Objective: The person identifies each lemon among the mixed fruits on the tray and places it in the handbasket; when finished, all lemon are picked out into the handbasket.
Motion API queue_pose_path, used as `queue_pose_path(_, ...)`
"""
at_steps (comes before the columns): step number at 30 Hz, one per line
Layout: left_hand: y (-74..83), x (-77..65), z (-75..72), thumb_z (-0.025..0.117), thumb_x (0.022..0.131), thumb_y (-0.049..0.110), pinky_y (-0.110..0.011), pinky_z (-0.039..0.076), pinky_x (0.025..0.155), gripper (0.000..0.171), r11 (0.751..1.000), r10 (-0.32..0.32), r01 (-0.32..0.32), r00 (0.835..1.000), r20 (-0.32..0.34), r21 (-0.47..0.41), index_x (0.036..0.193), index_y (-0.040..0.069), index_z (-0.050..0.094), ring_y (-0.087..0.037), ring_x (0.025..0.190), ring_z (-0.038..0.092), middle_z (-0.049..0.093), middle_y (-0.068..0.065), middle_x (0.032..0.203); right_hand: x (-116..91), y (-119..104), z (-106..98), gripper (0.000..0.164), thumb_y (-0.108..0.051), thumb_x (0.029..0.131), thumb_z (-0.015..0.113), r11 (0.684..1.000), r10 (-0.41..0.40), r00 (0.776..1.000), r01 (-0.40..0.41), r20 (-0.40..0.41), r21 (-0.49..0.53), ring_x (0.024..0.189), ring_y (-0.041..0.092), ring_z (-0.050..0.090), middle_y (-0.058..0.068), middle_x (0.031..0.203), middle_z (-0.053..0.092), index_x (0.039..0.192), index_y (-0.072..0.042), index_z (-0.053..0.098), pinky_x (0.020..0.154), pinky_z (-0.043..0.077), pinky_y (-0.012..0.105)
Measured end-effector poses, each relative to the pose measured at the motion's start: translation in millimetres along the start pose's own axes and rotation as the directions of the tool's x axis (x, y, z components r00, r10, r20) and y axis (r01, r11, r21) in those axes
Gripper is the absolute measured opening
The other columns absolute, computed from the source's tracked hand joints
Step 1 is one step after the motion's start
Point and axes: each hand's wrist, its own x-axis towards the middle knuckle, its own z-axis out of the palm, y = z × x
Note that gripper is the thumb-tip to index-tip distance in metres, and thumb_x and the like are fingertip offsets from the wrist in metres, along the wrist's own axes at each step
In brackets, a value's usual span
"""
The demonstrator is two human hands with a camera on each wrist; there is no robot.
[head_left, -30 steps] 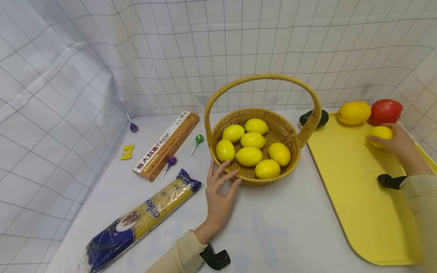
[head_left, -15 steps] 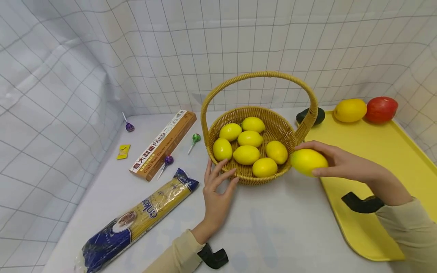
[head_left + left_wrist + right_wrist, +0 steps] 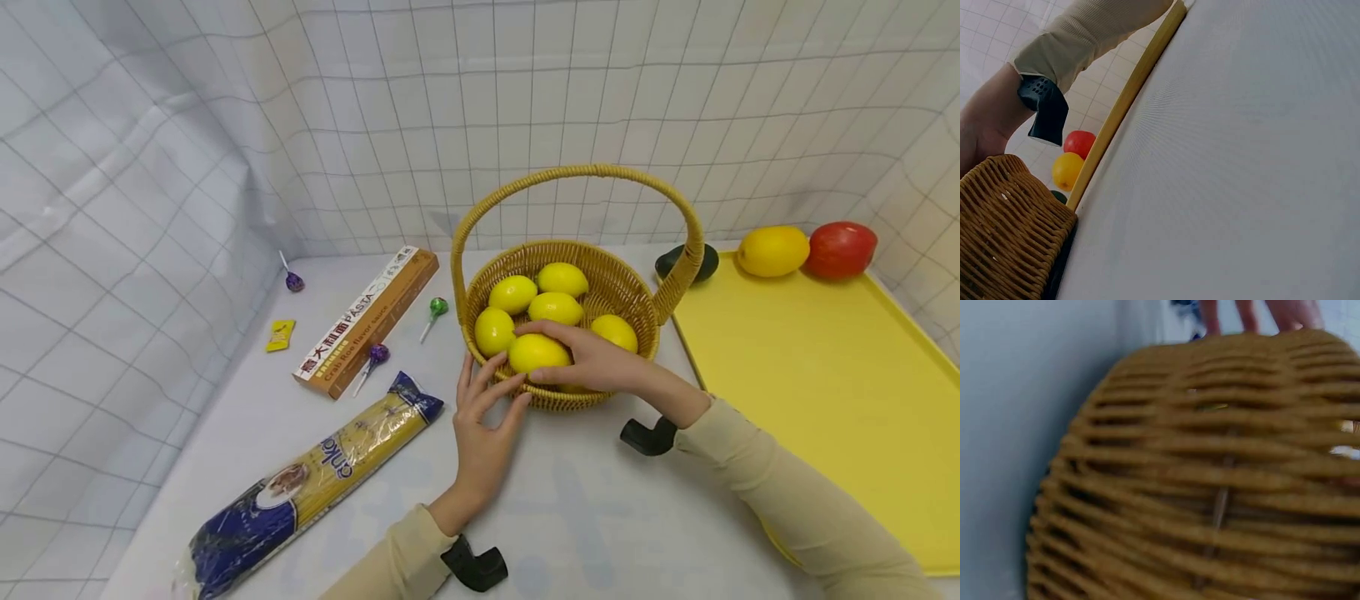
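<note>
A round wicker basket [image 3: 570, 402] with a tall arched handle stands on the table and holds several yellow lemons [image 3: 555, 308]. Over its front part, my right hand [image 3: 603, 362] grips a lemon [image 3: 537, 354] between thumb and fingers. That hand covers some of the lemons lying beneath. My left hand [image 3: 483, 437] rests its fingertips at the basket's front-left rim, fingers spread and fairly straight. In the right wrist view, the woven wall [image 3: 1210, 462] fills most of the picture, with blurred fingers [image 3: 1247, 315] of the left hand above it.
A yellow tray [image 3: 810, 375] lies at the right. At its far edge sit a yellow fruit [image 3: 774, 251], a red fruit [image 3: 840, 250] and an avocado [image 3: 686, 262]. Leftward are a pasta box [image 3: 367, 321], a spaghetti bag [image 3: 315, 483], lollipops [image 3: 438, 307] and a small yellow packet [image 3: 280, 335].
My right hand has picked up the lemon from the tray and carried it left over the basket. The left hand stays at the basket's rim.
</note>
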Motion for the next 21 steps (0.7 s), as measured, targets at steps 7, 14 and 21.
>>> queue_pose_path(7, -9.9, -1.8, 2.9, 0.072, 0.076, -0.009, -0.060, 0.016, 0.104, 0.024, 1.000, 0.027, -0.027, 1.000, 0.000, 0.001, 0.099, -0.003, 0.071, -0.045, 0.133, 0.020, 0.055, -0.020, 0.124, -16.0, 5.1, -7.8, 0.049, -0.019, 0.096, 0.056, 0.990, -0.121, 0.986, 0.129, 0.111, -0.061, 0.130, 0.025, 0.034, 0.008, 0.140, 0.042, 0.140, -0.004, 0.042, 0.104, 0.029, 0.046)
queue_pose_path(14, -25.3, -2.2, 4.0, 0.072, 0.081, 0.002, -0.057, 0.013, 0.106, 0.022, 1.000, 0.014, -0.014, 1.000, 0.008, 0.007, 0.103, 0.006, 0.072, -0.035, 0.136, 0.018, 0.054, -0.009, 0.130, -47.5, 6.9, -26.7, 0.043, -0.015, 0.099, 0.048, 0.979, -0.018, 0.999, 0.024, 0.033, -0.201, 0.136, 0.034, 0.019, 0.013, 0.143, 0.038, 0.141, -0.005, 0.042, 0.106, 0.019, 0.055)
queue_pose_path(21, -27.0, -2.2, 1.7, 0.072, 0.082, 0.004, -0.058, 0.012, 0.106, 0.021, 1.000, -0.004, 0.004, 1.000, 0.000, 0.007, 0.103, 0.006, 0.072, -0.034, 0.136, 0.018, 0.054, -0.007, 0.130, -99.3, 17.3, -46.5, 0.042, -0.017, 0.098, 0.051, 0.983, 0.065, 0.993, -0.081, -0.101, -0.167, 0.135, 0.028, 0.026, 0.008, 0.142, 0.042, 0.139, -0.010, 0.046, 0.107, 0.023, 0.025)
